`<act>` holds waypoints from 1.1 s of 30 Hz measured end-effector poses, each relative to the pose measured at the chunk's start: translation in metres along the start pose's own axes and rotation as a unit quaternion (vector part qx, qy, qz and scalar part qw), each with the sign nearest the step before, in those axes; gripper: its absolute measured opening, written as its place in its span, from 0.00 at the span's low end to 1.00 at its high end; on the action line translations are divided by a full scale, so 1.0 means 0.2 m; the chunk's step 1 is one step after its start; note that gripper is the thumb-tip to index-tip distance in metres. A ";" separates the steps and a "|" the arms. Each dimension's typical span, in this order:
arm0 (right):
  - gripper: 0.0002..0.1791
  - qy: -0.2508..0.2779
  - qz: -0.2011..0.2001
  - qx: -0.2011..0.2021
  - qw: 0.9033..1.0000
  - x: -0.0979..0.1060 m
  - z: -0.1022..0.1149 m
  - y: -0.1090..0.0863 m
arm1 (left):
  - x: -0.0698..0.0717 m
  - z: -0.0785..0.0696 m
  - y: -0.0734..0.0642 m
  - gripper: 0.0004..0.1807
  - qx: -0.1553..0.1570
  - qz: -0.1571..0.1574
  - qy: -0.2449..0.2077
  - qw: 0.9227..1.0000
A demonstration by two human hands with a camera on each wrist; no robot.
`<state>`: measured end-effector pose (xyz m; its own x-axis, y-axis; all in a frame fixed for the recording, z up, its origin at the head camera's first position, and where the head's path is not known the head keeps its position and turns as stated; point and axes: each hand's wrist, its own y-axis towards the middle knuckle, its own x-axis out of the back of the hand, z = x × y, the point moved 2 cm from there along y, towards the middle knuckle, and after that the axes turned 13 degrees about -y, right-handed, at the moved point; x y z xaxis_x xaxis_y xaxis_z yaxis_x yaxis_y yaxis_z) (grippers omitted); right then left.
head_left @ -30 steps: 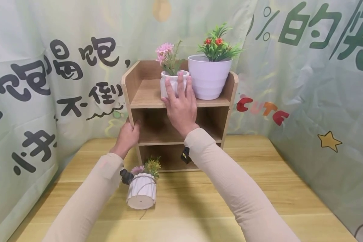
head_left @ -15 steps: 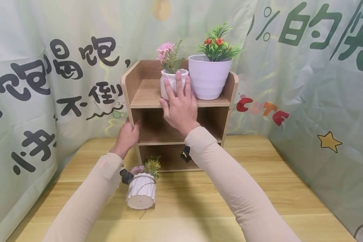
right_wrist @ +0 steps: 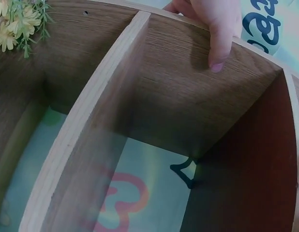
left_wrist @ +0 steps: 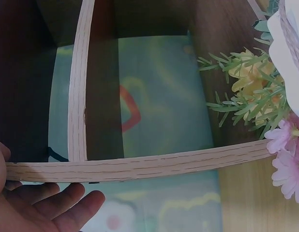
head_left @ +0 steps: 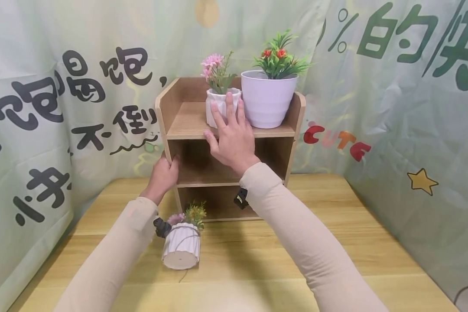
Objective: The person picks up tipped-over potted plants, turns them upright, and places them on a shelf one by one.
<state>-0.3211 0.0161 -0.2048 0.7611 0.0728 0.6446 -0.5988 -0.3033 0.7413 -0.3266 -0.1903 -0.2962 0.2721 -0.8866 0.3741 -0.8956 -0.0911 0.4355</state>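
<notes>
A small white pot with pink flowers [head_left: 211,106] stands upright on the top tier of a wooden shelf [head_left: 187,123]. My right hand [head_left: 234,141] lies against the front of this pot, fingers straight and spread, thumb held out to the left over the shelf's front edge. With my left hand [head_left: 164,173] I grip the shelf's left side panel [left_wrist: 140,169], thumb on the inner face and fingers on the outer, as the right wrist view also shows. Beside the small pot is a larger pale lilac pot [head_left: 269,102] with a green, red-flowered plant.
A fluted white pot [head_left: 181,247] tied with cord lies tipped on the wooden table [head_left: 335,242], its base facing me and its pink and yellow flowers towards the shelf. Printed fabric [head_left: 394,108] hangs behind and at both sides. The shelf's lower tiers are open at the back.
My right thumb has swung outward to the left, away from the small pot, and the hand has sunk slightly. My left hand keeps its hold on the side panel.
</notes>
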 end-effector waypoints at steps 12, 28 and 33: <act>0.39 0.070 0.060 0.010 0.996 0.03 -0.04 0.00 | -0.01 0.02 0.00 0.21 0.004 0.006 -0.004 1.000; 0.33 0.172 -0.092 0.036 0.980 0.08 -0.14 -0.08 | 0.00 0.01 0.00 0.22 -0.006 0.001 0.006 1.000; 0.32 0.200 -0.172 0.041 0.964 0.07 -0.20 -0.11 | 0.00 0.01 0.01 0.23 -0.009 0.004 0.005 1.000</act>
<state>-0.3078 0.0621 -0.2050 0.7450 0.5373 0.3953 -0.2938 -0.2678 0.9176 -0.3286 -0.1915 -0.2978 0.2678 -0.8829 0.3857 -0.8911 -0.0748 0.4476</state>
